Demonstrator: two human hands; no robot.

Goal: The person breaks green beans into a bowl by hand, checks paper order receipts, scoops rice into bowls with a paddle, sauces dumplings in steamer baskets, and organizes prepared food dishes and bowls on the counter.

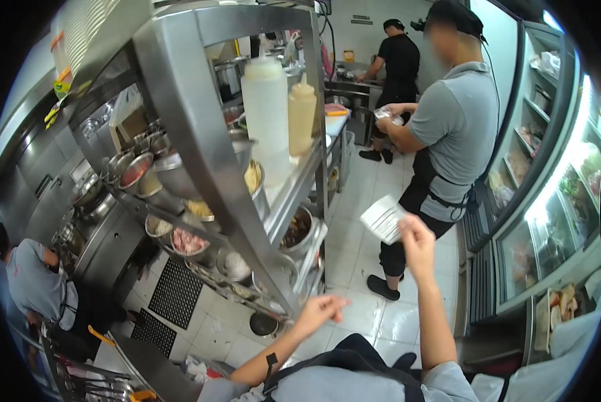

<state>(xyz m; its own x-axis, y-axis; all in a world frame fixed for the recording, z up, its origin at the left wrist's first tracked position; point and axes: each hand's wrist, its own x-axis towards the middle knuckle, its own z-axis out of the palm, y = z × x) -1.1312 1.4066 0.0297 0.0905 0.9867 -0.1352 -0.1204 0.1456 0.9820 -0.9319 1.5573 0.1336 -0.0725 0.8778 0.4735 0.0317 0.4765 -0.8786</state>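
A small white paper slip [382, 220] with printed lines is pinched between the thumb and fingers of my right hand [417, 244], held up in front of me over the floor. Lower and to the left, my left hand [320, 315] is raised near the foot of the metal shelf, its fingers partly spread and nothing in them. On the shelf [283, 197] stand a large clear squeeze bottle [265, 107] and a smaller yellowish one [302, 117]. Metal containers of food sit on the levels below.
A co-worker in a grey shirt [458, 114] stands ahead on the right, another in black [397, 57] farther back. A third person [36, 278] works at the lower left. Glass-door fridges [541, 248] line the right side. Black mats [174, 295] lie on the tiled floor.
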